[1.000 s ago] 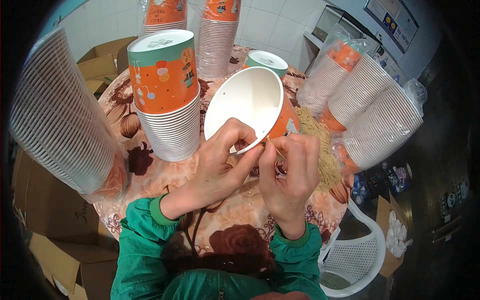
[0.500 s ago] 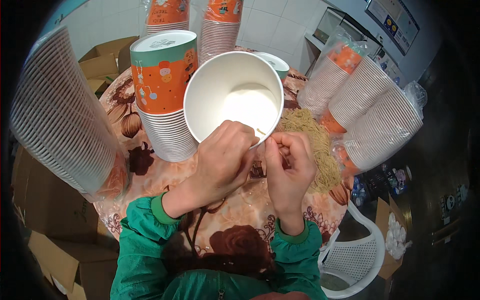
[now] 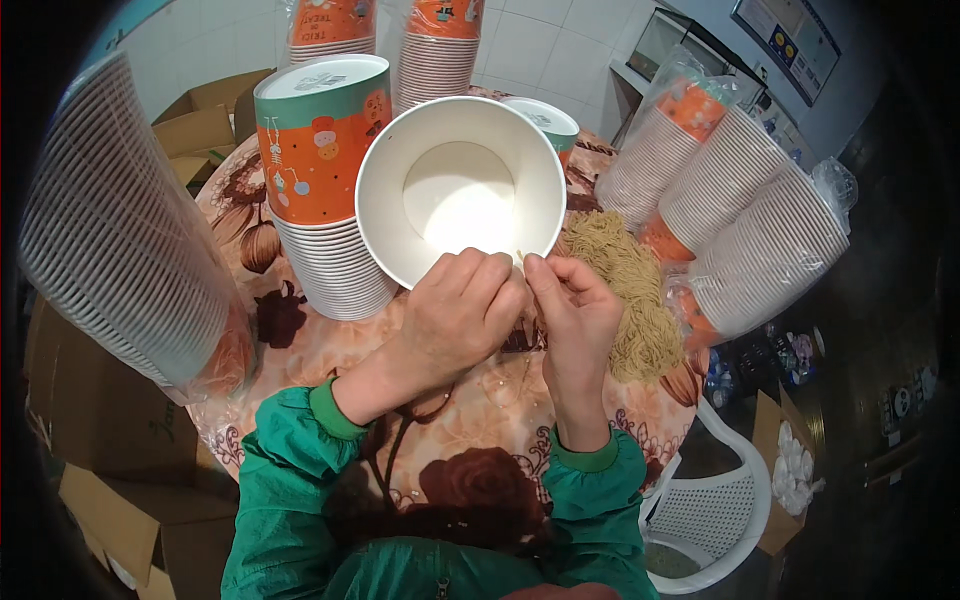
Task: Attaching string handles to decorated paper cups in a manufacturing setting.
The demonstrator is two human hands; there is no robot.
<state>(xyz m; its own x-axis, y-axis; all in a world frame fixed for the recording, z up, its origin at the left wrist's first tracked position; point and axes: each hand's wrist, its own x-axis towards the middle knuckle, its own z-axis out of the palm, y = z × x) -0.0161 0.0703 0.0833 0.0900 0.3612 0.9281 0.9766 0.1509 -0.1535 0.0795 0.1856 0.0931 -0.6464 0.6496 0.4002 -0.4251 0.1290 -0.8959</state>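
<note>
A large white-lined paper bucket stands mouth toward me at the middle of the table, its inside and round bottom showing. Curled over its near rim, my left hand is closed, fingertips turned down and partly hidden. My right hand pinches with thumb and forefinger at the rim just beside it. A short tan string end pokes up at the right thumb tip; the rest is hidden. To the right of the bucket lies a loose heap of tan string.
Left of the bucket, an orange-and-green bucket stack stands upside down. Plastic-wrapped bucket stacks lean at the left and right. A flowered tablecloth covers the round table. Cardboard boxes and a white chair flank it.
The bucket has turned slightly and shifted a little left, so its bottom faces me more. My right hand has moved slightly up and left, and the string end now stands at the rim.
</note>
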